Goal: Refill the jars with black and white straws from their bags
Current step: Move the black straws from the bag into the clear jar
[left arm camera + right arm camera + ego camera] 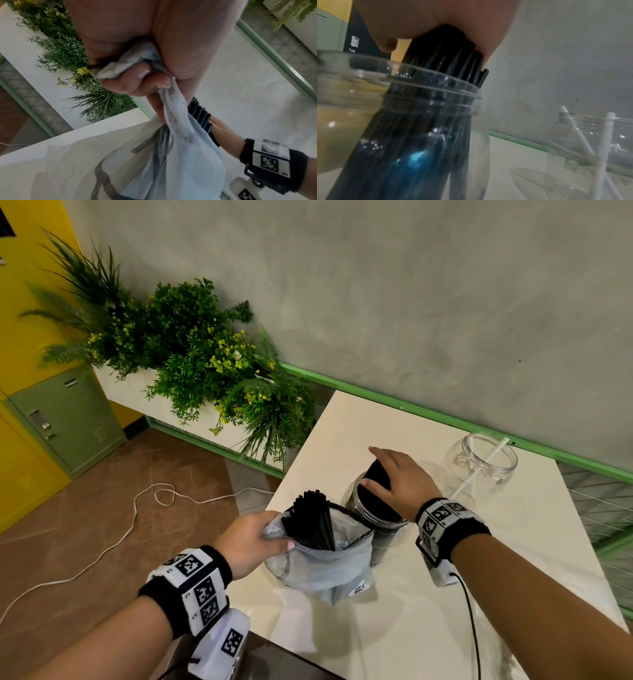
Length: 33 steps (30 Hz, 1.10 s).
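Note:
On the white table [428,594] a grey drawstring bag [325,566] stands upright with a bundle of black straws [313,522] sticking out of its mouth. My left hand [277,532] grips the bag's rim, the cloth bunched in my fingers [137,78]. Just behind the bag is a clear jar [373,515]. My right hand [376,465] holds the top of a second bundle of black straws [445,56], which stands inside this jar [419,108]. Farther right, another clear jar [483,457] holds two white straws [606,135].
A planter of green plants [191,350] stands left of the table by the grey wall. A white cable [130,529] trails over the brown floor. Yellow and green lockers [61,419] are at the far left. A black cord [474,628] hangs from my right wrist.

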{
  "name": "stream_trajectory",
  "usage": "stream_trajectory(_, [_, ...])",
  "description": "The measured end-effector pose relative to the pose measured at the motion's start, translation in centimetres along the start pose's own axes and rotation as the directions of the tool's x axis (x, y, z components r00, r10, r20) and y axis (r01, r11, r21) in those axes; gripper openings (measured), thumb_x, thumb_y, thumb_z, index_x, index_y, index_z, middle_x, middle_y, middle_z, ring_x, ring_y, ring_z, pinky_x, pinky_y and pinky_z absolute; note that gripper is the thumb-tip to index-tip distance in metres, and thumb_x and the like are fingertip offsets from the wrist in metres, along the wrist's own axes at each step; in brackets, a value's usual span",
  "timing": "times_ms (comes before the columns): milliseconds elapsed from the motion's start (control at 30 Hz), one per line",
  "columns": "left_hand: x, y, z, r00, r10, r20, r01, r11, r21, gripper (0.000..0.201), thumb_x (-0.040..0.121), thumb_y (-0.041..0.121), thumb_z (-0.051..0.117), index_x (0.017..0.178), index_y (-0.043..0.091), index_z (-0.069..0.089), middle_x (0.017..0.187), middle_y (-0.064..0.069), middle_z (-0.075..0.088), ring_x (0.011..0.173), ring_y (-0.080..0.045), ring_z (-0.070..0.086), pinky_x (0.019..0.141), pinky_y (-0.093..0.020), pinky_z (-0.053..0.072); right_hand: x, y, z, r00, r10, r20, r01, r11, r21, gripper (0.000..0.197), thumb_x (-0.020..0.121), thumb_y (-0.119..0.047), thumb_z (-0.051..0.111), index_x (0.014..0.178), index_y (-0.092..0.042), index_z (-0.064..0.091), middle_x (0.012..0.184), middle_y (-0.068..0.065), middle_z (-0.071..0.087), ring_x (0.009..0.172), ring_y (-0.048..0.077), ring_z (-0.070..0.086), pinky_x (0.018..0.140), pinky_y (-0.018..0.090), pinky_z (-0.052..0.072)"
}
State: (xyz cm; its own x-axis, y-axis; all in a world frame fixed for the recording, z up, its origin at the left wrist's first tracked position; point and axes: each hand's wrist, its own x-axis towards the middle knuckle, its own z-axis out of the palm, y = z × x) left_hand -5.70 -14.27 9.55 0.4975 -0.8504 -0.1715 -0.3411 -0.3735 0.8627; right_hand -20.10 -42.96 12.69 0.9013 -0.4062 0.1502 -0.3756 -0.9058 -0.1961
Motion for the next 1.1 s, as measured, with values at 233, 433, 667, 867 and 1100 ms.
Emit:
stream_trajectory(233, [-0.1, 0.2, -0.1, 1.0, -0.003, -0.002, 0.003, 1.0, -0.01, 0.037, 0.068, 0.042, 0.068, 0.103, 0.029, 0.068, 0.096, 0.012, 0.072, 0.095, -0.005, 0.065, 0.089, -0.04, 0.051, 1.7, -0.6, 0.0, 0.978, -0.022, -0.21, 0.025, 1.0, 0.011, 0.036, 0.088, -0.044, 0.061, 0.099, -0.01, 0.066, 0.086, 0.007, 0.059, 0.089, 0.027, 0.052, 0.076, 0.034, 0.044])
stream_trajectory(433, [-0.1, 0.0, -0.1, 1.0, -0.015, -0.004, 0.015, 1.0, -0.013, 0.039, 0.063, 0.049, 0.067, 0.098, 0.032, 0.067, 0.093, 0.012, 0.072, 0.093, -0.006, 0.066, 0.087, -0.042, 0.051, 2.2, 0.5, -0.4, 0.999, 0.038, -0.027, -0.041, 0.991, -0.131, 0.037, 0.089, -0.051, 0.054, 0.11, -0.022, 0.064, 0.105, 0.003, 0.058, 0.101, 0.026, 0.049, 0.083, 0.04, 0.046])
stream_trajectory(667, [0.0, 0.4, -0.2, 1.0, -0.022, -0.013, 0.022, 1.0, 0.006, 0.035, 0.067, 0.042, 0.068, 0.1, 0.029, 0.068, 0.092, 0.012, 0.072, 0.09, -0.003, 0.065, 0.086, -0.037, 0.052, 1.8, 0.5, -0.1, 0.993, 0.03, -0.117, -0.029, 1.0, 0.011, 0.031, 0.093, -0.036, 0.051, 0.118, -0.017, 0.054, 0.116, 0.001, 0.056, 0.107, 0.024, 0.049, 0.083, 0.037, 0.046])
stream_trajectory(867, [0.0, 0.5, -0.3, 1.0, -0.024, -0.015, 0.024, 0.999, 0.035, 0.027, 0.077, 0.029, 0.075, 0.104, 0.027, 0.068, 0.094, 0.011, 0.072, 0.091, -0.003, 0.065, 0.086, -0.036, 0.051, 1.9, 0.4, -0.1, 0.993, -0.101, 0.064, 0.106, 0.991, -0.079, 0.052, 0.089, -0.056, 0.03, 0.121, -0.026, 0.058, 0.115, 0.0, 0.057, 0.104, 0.025, 0.05, 0.085, 0.04, 0.047])
stream_trajectory(1100, [-0.1, 0.7, -0.5, 0.999, -0.041, -0.006, 0.041, 0.998, 0.037, 0.042, 0.063, 0.051, 0.066, 0.1, 0.032, 0.067, 0.092, 0.013, 0.072, 0.091, -0.005, 0.065, 0.086, -0.04, 0.052, 2.2, 0.1, 0.5, 0.991, -0.018, -0.134, 0.013, 0.999, -0.033, 0.02, 0.094, -0.026, 0.054, 0.107, -0.012, 0.057, 0.107, 0.008, 0.055, 0.095, 0.031, 0.049, 0.078, 0.043, 0.046])
